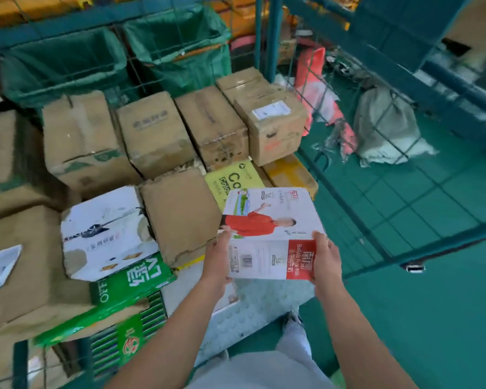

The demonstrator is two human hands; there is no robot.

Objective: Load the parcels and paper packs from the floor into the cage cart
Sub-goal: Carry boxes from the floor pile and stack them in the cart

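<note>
Two bare forearms reach forward, holding a white carton in the air over the cart's stacked boxes. Left hand and right hand clasp its opposite sides, fingers curled around the near edges.

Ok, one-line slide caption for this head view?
Both hands, left hand and right hand, hold a white-and-red printed carton over stacked cardboard boxes in the cage cart.
</note>
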